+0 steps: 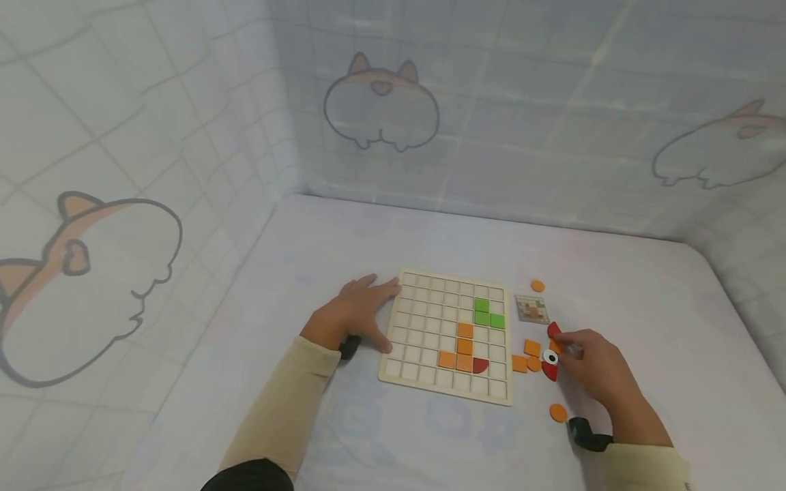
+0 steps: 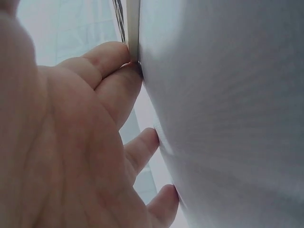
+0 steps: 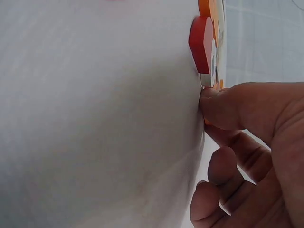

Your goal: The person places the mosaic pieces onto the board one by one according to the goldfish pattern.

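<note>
A square wooden grid board (image 1: 424, 320) lies on the white surface, with green tiles (image 1: 482, 317), orange square tiles (image 1: 464, 347) and a red rounded piece (image 1: 481, 366) in its cells. My left hand (image 1: 355, 312) is spread at the board's left side, its thumb and fingertips touching the edge. Right of the board, my right hand (image 1: 598, 368) pinches an orange tile (image 1: 555, 346) between thumb and forefinger; the fingers hide most of it. Beside those fingers lie a white eye-like disc (image 1: 550, 357) and two red pieces, one of them a thick red piece (image 3: 201, 43) in the right wrist view.
A small pattern card (image 1: 532, 309) lies right of the board. Loose orange squares (image 1: 531, 348) sit below it, and an orange disc (image 1: 537, 286) lies above it. Another orange disc (image 1: 557, 412) is nearer me. Printed fabric walls (image 1: 381, 109) stand around the surface.
</note>
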A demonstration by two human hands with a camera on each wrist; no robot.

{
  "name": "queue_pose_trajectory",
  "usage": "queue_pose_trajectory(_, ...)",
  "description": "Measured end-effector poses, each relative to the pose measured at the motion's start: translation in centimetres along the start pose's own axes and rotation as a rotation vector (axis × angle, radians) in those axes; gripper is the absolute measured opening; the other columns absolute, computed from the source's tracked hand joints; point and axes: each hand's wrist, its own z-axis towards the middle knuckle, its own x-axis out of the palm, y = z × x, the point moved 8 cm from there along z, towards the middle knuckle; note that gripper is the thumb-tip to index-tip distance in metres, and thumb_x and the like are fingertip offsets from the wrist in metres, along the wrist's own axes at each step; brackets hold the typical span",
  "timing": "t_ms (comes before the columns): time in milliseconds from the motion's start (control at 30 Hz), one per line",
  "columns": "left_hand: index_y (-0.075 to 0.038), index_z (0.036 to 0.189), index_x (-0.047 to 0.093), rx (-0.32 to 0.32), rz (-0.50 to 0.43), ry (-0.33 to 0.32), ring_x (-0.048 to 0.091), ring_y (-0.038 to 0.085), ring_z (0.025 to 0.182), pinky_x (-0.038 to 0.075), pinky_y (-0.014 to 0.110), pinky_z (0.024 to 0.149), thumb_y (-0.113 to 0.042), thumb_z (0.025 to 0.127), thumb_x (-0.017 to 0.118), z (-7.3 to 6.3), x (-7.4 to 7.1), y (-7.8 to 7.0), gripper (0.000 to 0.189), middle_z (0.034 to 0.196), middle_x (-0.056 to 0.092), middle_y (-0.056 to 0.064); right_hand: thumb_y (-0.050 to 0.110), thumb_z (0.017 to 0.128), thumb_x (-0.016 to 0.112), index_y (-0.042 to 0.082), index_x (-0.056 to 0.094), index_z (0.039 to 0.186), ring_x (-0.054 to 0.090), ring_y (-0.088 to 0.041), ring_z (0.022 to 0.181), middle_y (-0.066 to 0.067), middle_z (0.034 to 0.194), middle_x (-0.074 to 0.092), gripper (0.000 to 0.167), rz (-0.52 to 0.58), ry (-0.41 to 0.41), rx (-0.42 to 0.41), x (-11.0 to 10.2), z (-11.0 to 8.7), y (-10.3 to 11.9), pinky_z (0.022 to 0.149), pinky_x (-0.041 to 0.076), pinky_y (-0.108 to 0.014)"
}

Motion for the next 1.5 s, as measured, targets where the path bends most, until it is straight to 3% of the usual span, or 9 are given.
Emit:
queue_pose_trajectory(233, -0.034, 0.161, 0.030, 0.031, 0.005, -0.006, 0.007, 0.027, 0.159, 0.015, 0.055, 0.126, -0.059, 0.057, 0.094, 0.4, 0.3, -0.9, 0.125, 0.169, 0.020, -0.017, 0.026, 0.093, 0.071, 0.002, 0.061, 0.136, 0.048, -0.049, 0.119, -0.032, 0.141, 0.050, 0.049, -0.014, -0.040, 0.077, -1.3, -0.1, 0.5, 0.088, 0.054, -0.060)
queue_pose_trajectory(367, -0.033, 0.161, 0.029, 0.071, 0.030, 0.005, 0.007, 0.026, 0.159, 0.011, 0.054, 0.126, -0.059, 0.058, 0.094, 1.1, 0.6, -1.7, 0.124, 0.169, 0.017, -0.018, 0.028, 0.095, 0.067, 0.006, 0.063, 0.137, 0.053, -0.043, 0.107, -0.028, 0.135, 0.053, 0.047, 0.044, -0.067, 0.048, -0.9, -0.6, 2.7, 0.076, 0.057, -0.050)
queue_pose_trajectory(500, -0.033, 0.161, 0.030, 0.082, 0.017, 0.020, 0.007, 0.027, 0.159, 0.014, 0.057, 0.125, -0.058, 0.058, 0.094, 1.4, 0.7, -2.5, 0.124, 0.170, 0.014, -0.018, 0.024, 0.094, 0.067, 0.012, 0.068, 0.131, 0.053, -0.031, 0.095, -0.018, 0.130, 0.059, 0.039, 0.101, -0.049, -0.075, 0.7, -0.6, 6.7, 0.066, 0.051, -0.035)
queue_pose_trajectory(667, -0.035, 0.160, 0.030, 0.045, 0.000, 0.023, 0.007, 0.028, 0.158, 0.018, 0.061, 0.123, -0.055, 0.056, 0.096, 1.3, 0.7, -2.5, 0.125, 0.169, 0.015, -0.019, 0.017, 0.092, 0.069, 0.014, 0.075, 0.120, 0.058, -0.032, 0.115, -0.010, 0.129, 0.065, 0.028, 0.113, -0.033, -0.301, 3.3, 0.0, 11.9, 0.099, 0.050, -0.052)
queue_pose_trajectory(733, -0.036, 0.160, 0.030, 0.029, -0.005, 0.019, 0.007, 0.028, 0.158, 0.020, 0.062, 0.122, -0.054, 0.056, 0.096, 1.3, 0.7, -2.4, 0.125, 0.169, 0.016, -0.019, 0.015, 0.092, 0.068, 0.016, 0.075, 0.119, 0.059, -0.030, 0.119, -0.006, 0.128, 0.066, 0.027, 0.108, -0.009, -0.345, 4.4, 0.2, 13.3, 0.105, 0.047, -0.055)
queue_pose_trajectory(833, -0.038, 0.160, 0.029, 0.016, -0.009, 0.019, 0.007, 0.028, 0.158, 0.022, 0.063, 0.121, -0.056, 0.056, 0.096, 1.4, 0.9, -2.2, 0.125, 0.169, 0.016, -0.019, 0.014, 0.092, 0.069, 0.019, 0.075, 0.119, 0.060, -0.026, 0.114, -0.002, 0.126, 0.066, 0.028, 0.082, 0.013, -0.357, 5.6, 0.5, 14.5, 0.101, 0.051, -0.051)
queue_pose_trajectory(1067, -0.037, 0.161, 0.028, 0.037, 0.013, 0.030, 0.006, 0.028, 0.159, 0.016, 0.061, 0.124, -0.058, 0.057, 0.095, 1.6, 1.2, -2.4, 0.125, 0.169, 0.016, -0.018, 0.018, 0.090, 0.075, 0.017, 0.078, 0.116, 0.063, -0.025, 0.109, -0.003, 0.120, 0.069, 0.027, -0.052, -0.029, -0.375, 6.1, 0.6, 16.4, 0.098, 0.054, -0.048)
queue_pose_trajectory(1300, -0.040, 0.160, 0.027, 0.029, 0.016, 0.022, 0.007, 0.028, 0.159, 0.018, 0.064, 0.122, -0.057, 0.056, 0.095, 1.7, 0.8, -2.5, 0.126, 0.169, 0.018, -0.017, 0.015, 0.090, 0.073, 0.016, 0.078, 0.118, 0.063, -0.025, 0.105, -0.006, 0.124, 0.067, 0.028, -0.044, -0.030, -0.306, 5.9, 0.5, 16.2, 0.092, 0.055, -0.046)
queue_pose_trajectory(1500, -0.039, 0.160, 0.028, 0.017, 0.024, 0.024, 0.008, 0.028, 0.158, 0.019, 0.062, 0.122, -0.058, 0.055, 0.095, 1.6, 0.9, -2.4, 0.126, 0.169, 0.019, -0.017, 0.015, 0.090, 0.072, 0.013, 0.077, 0.119, 0.063, -0.027, 0.109, -0.006, 0.122, 0.067, 0.030, -0.075, -0.021, -0.297, 6.1, 0.4, 16.2, 0.096, 0.054, -0.047)
